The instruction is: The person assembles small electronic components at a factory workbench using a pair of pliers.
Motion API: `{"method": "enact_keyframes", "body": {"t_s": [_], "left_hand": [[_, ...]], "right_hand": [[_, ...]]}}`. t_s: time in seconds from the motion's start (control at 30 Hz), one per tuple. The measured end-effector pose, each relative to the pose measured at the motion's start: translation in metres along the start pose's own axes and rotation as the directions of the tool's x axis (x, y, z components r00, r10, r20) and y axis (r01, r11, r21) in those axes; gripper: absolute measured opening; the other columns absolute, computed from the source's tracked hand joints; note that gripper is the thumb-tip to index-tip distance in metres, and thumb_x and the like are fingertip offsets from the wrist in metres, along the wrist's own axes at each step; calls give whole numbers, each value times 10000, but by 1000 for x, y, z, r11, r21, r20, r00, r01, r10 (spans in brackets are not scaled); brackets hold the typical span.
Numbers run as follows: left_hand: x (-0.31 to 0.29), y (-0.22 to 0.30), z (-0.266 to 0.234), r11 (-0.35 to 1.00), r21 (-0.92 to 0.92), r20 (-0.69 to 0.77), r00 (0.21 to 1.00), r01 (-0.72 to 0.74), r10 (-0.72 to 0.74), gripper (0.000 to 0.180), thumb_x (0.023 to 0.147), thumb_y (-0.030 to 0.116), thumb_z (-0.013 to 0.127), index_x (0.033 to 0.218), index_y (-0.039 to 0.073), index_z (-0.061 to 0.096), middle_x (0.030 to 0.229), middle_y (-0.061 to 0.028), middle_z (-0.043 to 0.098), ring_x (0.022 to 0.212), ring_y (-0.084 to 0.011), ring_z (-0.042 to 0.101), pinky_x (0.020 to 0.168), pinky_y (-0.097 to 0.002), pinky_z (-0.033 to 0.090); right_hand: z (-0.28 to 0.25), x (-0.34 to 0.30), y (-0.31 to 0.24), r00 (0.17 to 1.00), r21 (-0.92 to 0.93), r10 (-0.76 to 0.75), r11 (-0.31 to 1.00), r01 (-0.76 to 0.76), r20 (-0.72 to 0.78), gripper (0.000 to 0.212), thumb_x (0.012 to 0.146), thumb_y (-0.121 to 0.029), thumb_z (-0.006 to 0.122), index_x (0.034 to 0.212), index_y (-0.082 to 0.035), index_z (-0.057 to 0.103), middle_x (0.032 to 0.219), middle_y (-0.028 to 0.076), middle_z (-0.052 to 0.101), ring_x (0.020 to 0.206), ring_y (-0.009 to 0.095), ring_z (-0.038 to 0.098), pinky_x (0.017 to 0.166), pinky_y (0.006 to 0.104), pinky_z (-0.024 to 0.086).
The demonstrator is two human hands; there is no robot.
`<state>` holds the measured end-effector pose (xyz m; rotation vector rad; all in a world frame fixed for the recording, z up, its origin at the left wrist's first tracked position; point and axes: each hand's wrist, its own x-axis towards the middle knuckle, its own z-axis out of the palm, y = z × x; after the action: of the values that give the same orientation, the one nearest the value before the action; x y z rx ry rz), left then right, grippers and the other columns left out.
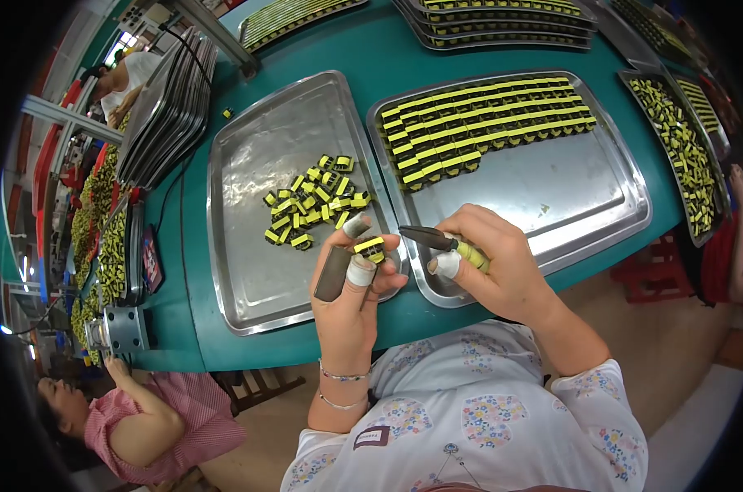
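My left hand (345, 291), white tape around its thumb and a finger, pinches a small black-and-yellow transformer-like component (371, 249). A flat grey-brown rectangular piece (333, 275) also lies in that hand against the palm side. My right hand (494, 258), thumb taped too, grips a dark pointed tool (425, 237) with a yellow-green wrapped handle; whether it is tweezers or a blade, I cannot tell. Its tip points at the component, a little apart from it. Beyond my left hand, a loose heap of like components (314, 201) lies on a metal tray (248, 271).
A second metal tray (568, 180) on the right holds rows of components (486, 123). More filled trays (503, 25) are stacked at the back; a tray of loose parts (687, 156) is far right. Stacked trays (170, 107) stand left. Co-workers sit left, one in a pink top (162, 418).
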<state>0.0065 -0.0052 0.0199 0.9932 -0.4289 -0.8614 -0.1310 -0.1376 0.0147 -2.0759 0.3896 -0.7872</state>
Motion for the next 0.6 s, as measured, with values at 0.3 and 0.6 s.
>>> {"method": "enact_keyframes", "body": {"t_s": [0.3,0.6], "left_hand": [[-3,1,12,996,-5,79,992,95,-94,469,941,279,559,1264,-15,387,1059,-168,601,813,-175,627,688,-288,580],[-3,-2,8,987,161,9,1000,13,-14,421,964,291,501,1226,-34,439,1008,-113,586,686,-120,573,523,-232,502]], "right_hand": [[19,10,-6,969,500,171,833,-238,175,272,877,-136,639,1102,6,586,969,50,549,837,107,541,738,253,443],[23,13,-10,895,734,257,512,-446,365,266,880,-116,623,1108,10,570,958,40,590,867,103,558,771,262,456]]}}
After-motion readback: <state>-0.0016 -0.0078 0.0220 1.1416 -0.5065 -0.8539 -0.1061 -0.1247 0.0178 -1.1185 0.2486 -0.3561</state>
